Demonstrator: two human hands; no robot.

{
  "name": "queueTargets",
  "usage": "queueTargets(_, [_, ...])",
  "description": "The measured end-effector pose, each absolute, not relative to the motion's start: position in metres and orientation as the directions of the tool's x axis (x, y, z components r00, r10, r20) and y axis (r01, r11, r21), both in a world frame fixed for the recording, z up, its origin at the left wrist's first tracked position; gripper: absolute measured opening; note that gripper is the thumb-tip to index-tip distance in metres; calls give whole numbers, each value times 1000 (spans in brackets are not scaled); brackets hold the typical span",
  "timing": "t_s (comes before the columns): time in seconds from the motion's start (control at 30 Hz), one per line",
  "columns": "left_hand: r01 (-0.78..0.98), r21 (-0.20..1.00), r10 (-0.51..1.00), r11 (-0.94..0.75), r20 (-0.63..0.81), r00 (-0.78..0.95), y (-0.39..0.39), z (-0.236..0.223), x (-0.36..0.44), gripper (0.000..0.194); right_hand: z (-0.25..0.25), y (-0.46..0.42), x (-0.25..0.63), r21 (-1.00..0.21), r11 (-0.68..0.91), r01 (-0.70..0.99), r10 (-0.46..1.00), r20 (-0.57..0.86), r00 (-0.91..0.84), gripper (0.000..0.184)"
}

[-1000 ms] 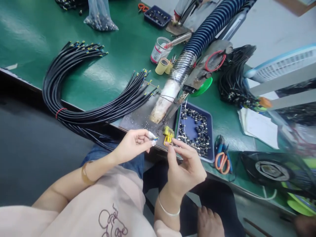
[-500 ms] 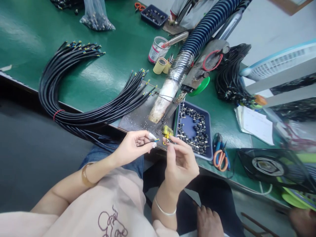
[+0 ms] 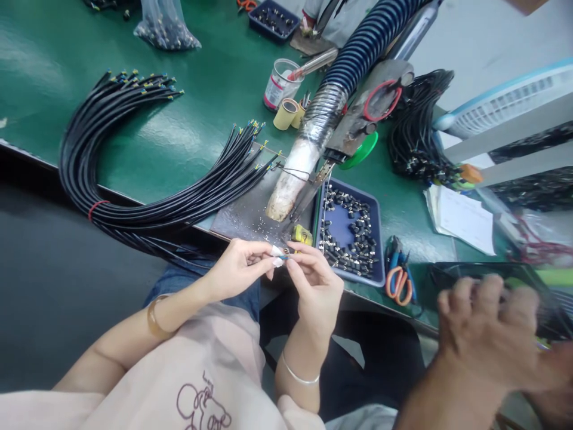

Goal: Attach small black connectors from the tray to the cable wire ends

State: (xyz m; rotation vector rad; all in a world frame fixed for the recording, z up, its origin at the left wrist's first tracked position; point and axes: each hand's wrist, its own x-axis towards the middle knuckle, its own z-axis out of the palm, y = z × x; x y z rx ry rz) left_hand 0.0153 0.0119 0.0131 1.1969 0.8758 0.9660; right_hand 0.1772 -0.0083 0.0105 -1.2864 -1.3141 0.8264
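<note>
My left hand [image 3: 244, 270] pinches a thin black cable near its stripped end, with white wraps on the thumb and forefinger. Blue wire ends [image 3: 283, 257] stick out between the fingertips. Against them press the closed thumb and forefinger of my right hand [image 3: 316, 286]; any small part between these fingers is hidden. Just behind the hands sits a yellow block [image 3: 302, 235] at the edge of a dark work plate [image 3: 237, 215]. Left of the plate lies a thick bundle of black cables [image 3: 147, 216] with coloured wire tips, tied by a red band.
A soldering iron [image 3: 308, 191] and a ducted hose [image 3: 290, 173] slant down over the plate. To the right stand a blue tray [image 3: 381, 239] of small black connectors and orange-handled pliers [image 3: 398, 283]. A co-worker's hand [image 3: 487, 334] reaches in at lower right.
My right hand has moved left and its fingertips now meet the wire ends at my left hand. A co-worker's hand has risen over the dark bin at right. The view has shifted slightly.
</note>
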Motion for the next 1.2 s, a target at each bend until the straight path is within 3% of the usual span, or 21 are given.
queueTargets(0.2, [-112, 992, 944, 54, -14, 329, 11, 7, 16, 17, 11, -11, 178, -928, 221, 299, 952, 271, 140, 4])
queueTargets(0.47, [-9, 990, 947, -141, 137, 292, 10, 3, 18, 23, 16, -12, 183, -895, 255, 366, 950, 302, 78, 7])
queueTargets(0.6, [40, 967, 941, -252, 235, 243, 10, -1, 18, 16, 14, -11, 183, -875, 268, 403, 941, 327, 84, 5])
queueTargets(0.73, [66, 940, 917, -336, 310, 251, 11, -3, 17, 15, 15, -13, 185, -807, 317, 499, 920, 389, 44, 6])
queueTargets(0.93, [135, 930, 914, -342, 295, 279, 10, -3, 18, 16, 20, -14, 190, -691, 371, 620, 897, 441, -45, 11])
queueTargets(1.2, [210, 870, 881, -446, 386, 273, 9, -6, 20, 19, 14, -14, 182, -777, 299, 554, 920, 389, 49, 8])
